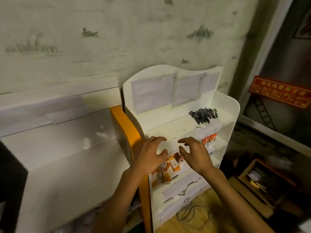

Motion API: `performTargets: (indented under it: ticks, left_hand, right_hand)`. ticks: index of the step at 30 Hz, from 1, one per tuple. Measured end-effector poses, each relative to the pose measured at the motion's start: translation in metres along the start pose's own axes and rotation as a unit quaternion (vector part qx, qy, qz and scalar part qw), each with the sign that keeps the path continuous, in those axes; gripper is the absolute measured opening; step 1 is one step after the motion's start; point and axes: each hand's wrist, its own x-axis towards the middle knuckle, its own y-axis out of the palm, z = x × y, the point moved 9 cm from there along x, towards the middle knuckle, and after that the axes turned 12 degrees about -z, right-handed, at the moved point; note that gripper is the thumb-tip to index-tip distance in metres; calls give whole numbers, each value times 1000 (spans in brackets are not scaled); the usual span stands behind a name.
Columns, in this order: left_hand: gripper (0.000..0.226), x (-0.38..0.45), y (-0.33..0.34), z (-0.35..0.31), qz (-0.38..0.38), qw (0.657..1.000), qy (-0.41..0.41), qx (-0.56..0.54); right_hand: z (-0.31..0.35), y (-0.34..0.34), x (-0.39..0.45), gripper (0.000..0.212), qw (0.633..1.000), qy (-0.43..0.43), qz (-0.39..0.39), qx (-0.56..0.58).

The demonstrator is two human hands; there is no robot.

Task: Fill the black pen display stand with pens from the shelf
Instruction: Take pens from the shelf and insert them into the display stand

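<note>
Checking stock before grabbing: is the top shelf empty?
Not empty: a pile of black pens lies at the right rear of the white shelf unit's top shelf.

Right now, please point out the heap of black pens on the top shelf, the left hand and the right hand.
heap of black pens [204, 115], head view, middle of heap.
left hand [150, 156], head view, back of hand.
right hand [194, 153], head view, back of hand.

Dim, warm indoor light falls brightest on the white shelf unit [176, 101] in the middle, the right side and the far-left corner sinking into dark shadow, while the whole picture is soft with motion blur and bends outward at its wide-angle edges.
</note>
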Motion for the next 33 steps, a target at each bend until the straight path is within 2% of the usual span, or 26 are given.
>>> performTargets:
  ticks: [5,17,22,28,33]
  left_hand:
    - [40,50,64,-14,20,1000,-4,-4]
    - [41,199,180,-14,12,1000,-27,-5]
    - [38,238,212,-8,23,997,-68,-4]
    - [23,266,248,12,22,990,-138,-34]
    - [21,287,287,13,27,987,-157,-36]
  right_hand:
    - [-66,6,42,27,1000,0,24,-4]
    - [-183,41,185,30,997,-17,69,-35]
    - [-225,60,222,29,996,-14,85,-29]
    - [-277,82,259,25,994,-20,102,-21]
    - [-310,96,291,14,992,-42,121,6]
